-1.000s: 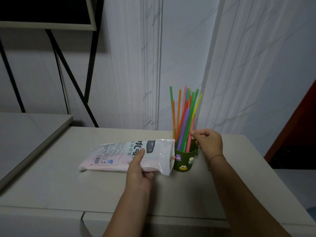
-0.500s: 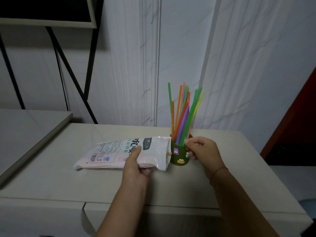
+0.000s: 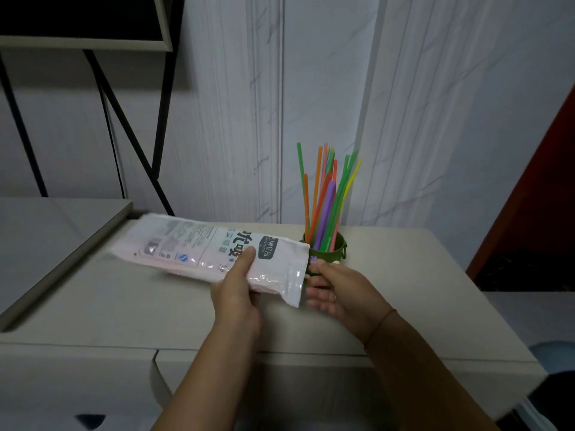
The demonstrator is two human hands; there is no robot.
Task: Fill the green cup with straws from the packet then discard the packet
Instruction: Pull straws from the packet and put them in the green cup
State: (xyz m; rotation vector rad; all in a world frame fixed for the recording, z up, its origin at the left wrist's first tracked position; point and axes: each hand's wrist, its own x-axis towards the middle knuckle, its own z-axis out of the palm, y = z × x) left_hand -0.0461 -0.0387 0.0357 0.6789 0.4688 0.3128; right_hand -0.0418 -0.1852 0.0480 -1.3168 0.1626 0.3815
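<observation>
A dark green cup (image 3: pixel 335 249) stands on the beige table (image 3: pixel 124 309) near the wall, with several coloured straws (image 3: pixel 326 197) upright in it. My left hand (image 3: pixel 238 290) grips the white plastic straw packet (image 3: pixel 199 247) near its open end and holds it lifted and tilted, the far end raised. My right hand (image 3: pixel 336 290) is just in front of the cup, at the packet's open mouth, fingers loosely curled and apart. I see nothing held in it. The packet hides the cup's left side.
A grey counter (image 3: pixel 46 231) adjoins the table on the left. A black metal frame (image 3: pixel 130 129) stands behind it under a dark panel. White wall panels rise behind the cup. A dark red door edge (image 3: pixel 553 194) is at the right.
My right hand has come down from the straws in the cup to the packet's open end. My left hand has lifted and tilted the packet off the table.
</observation>
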